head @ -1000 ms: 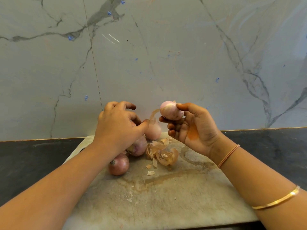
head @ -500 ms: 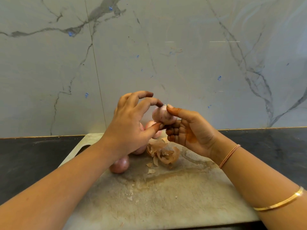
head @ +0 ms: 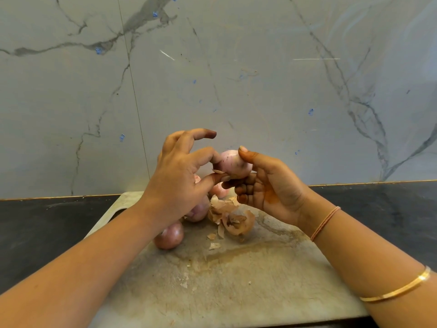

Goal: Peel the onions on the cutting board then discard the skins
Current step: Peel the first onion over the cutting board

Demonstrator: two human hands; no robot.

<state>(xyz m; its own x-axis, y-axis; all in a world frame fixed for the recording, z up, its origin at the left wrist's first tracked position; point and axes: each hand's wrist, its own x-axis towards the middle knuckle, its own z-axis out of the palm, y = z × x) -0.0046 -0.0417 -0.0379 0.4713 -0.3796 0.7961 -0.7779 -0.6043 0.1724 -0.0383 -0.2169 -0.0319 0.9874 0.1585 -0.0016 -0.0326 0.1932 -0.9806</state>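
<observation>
Two hands meet over a stained, pale grey cutting board [head: 236,292], where a person works at a small, pale pink, nearly bare onion [head: 235,163] held in the air above it. The right hand [head: 267,192] cradles the bulb between thumb and curled fingers; the left hand [head: 182,178] pinches a thin tan flake of skin [head: 218,171] at its lower side, the other fingers spread. The bulb looks smooth, and a hard tug could plausibly pop it from that light hold, dropping it onto the heap of papery brown skins [head: 233,218] directly below or sending it rolling toward the dark counter [head: 47,221]. The flake may also tear short, leaving a scrap behind. On the board, a reddish-brown unpeeled onion [head: 169,235] lies partly hidden by the left forearm, a purple onion [head: 199,210] sits half hidden under the left wrist, and a pale peeled onion [head: 221,192] rests behind. Small scraps [head: 214,245] lie loose near the heap. No bin shows, so where the skins go cannot be told.
</observation>
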